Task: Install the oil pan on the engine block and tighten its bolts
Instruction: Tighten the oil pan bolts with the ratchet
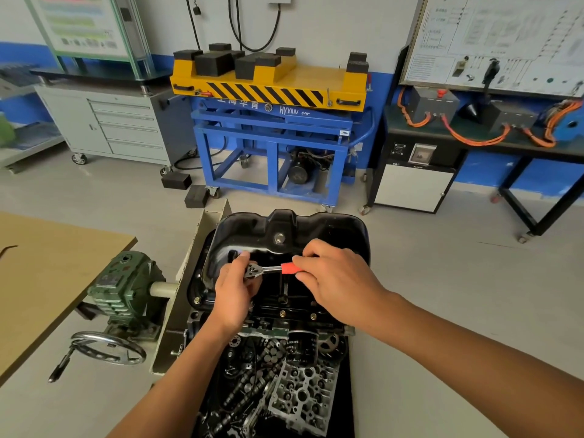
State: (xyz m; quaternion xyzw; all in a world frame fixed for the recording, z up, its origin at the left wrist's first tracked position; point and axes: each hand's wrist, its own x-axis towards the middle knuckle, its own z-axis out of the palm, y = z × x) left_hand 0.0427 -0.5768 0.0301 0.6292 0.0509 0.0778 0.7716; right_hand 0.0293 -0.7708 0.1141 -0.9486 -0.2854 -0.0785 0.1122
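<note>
The black oil pan [316,229] sat on the engine block [284,314] at picture centre, and above its near edge the left hand [235,292], reaching in from 7 o'clock, curled its fingers round the head of a ratchet wrench [264,270] while the right hand [335,279], at 3 o'clock of that head, pinched the red handle [288,268].

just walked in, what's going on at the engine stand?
A person is working a ratchet over the black oil pan, which sits on the engine block. The left hand holds the ratchet's head end down near the pan's near flange, and the right hand grips its red handle. Several bolts already sit in that flange. How tight they are cannot be told.
</note>
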